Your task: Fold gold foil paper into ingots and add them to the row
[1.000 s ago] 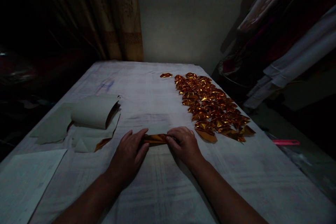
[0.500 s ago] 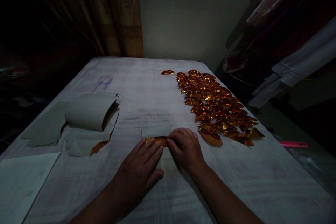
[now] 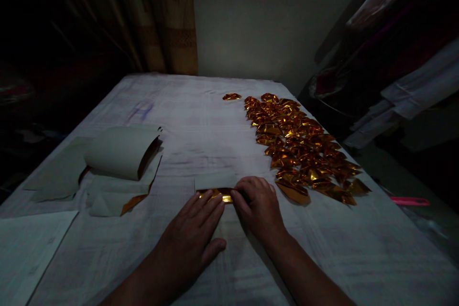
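Observation:
A small sheet of gold foil paper [image 3: 227, 198] lies on the cloth in front of me, its near edge folded over so the shiny gold side shows. The pale back of the sheet stretches away behind the fold. My left hand [image 3: 195, 229] rests with its fingers stretched flat on the gold fold, thumb out to the side. At the fold's right end, my right hand [image 3: 260, 205] pinches the paper between thumb and curled fingers. To the right of that hand lies a spread of folded gold foil pieces [image 3: 292, 138].
Loose sheets [image 3: 114, 153], pale outside and gold inside, lie curled on the left. Nearer is a flat white paper [image 3: 32, 244]. One gold piece [image 3: 232, 96] sits apart at the far side. A pink handle [image 3: 409, 201] shows beyond the right edge of the cloth-covered table [image 3: 193, 129].
The view has shifted slightly. The gold strip catches more light beside my left fingers; both hands stay in nearly the same place on the paper.

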Motion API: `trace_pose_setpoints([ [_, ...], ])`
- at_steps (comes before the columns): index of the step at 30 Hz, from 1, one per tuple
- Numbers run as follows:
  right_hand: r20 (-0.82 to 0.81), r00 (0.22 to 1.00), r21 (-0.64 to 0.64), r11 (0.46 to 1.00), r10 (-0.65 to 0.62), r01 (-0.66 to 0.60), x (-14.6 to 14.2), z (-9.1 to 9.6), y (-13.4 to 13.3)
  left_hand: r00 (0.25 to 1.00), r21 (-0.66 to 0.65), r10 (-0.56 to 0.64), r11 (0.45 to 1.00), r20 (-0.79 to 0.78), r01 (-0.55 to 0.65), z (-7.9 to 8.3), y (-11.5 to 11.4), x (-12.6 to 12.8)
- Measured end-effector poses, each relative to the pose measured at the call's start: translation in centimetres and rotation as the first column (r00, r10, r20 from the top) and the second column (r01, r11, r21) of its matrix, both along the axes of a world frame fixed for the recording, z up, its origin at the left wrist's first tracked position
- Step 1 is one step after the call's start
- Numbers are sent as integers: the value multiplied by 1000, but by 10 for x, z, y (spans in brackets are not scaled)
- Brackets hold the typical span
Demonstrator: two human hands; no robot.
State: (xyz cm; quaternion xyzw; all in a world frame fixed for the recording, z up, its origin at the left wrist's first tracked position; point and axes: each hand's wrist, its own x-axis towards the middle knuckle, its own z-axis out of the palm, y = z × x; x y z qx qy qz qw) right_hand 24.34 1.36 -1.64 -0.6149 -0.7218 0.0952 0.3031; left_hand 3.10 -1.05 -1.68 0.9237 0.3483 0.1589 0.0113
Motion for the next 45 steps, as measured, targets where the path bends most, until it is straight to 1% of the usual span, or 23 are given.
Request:
trace_pose_setpoints([
  [4,32,999,-15,1000,-13,13,-1,2,1,1000,-35,6,999,15,-6,2,0,1],
  [8,59,998,-27,999,-22,24,-2,2,1,1000,-34,7,999,6,-6,2,0,1],
  [16,78,996,-3,999,-37,37,-3,2,1,1000,-67,14,998,17,-13,1,0,0],
  [21,47,998,18,999,-45,44,-2,-1,1,1000,-58,9,998,4,-9,3,1,0],
  [24,-16,998,58,997,-53,53,-1,-3,0,1000,-50,13,999,-2,-13,3,1,0],
  [27,-54,998,101,994,-25,31,-1,-4,-2,1000,-38,10,999,-11,-10,2,0,1],
  [30,5,1000,117,993,-15,14,-3,-4,-3,1000,-31,22,999,-11,-22,0,0,1],
  [36,143,989,72,997,-32,22,-5,-8,-3,1000,-28,16,999,-23,-17,-2,0,0],
  [39,151,988,62,997,-43,34,-3,-11,-3,999,-30,17,999,-30,-17,-1,0,0],
  [45,135,989,91,995,-55,43,2,-17,-4,1000,-19,24,1000,-4,-24,-2,1,0],
])
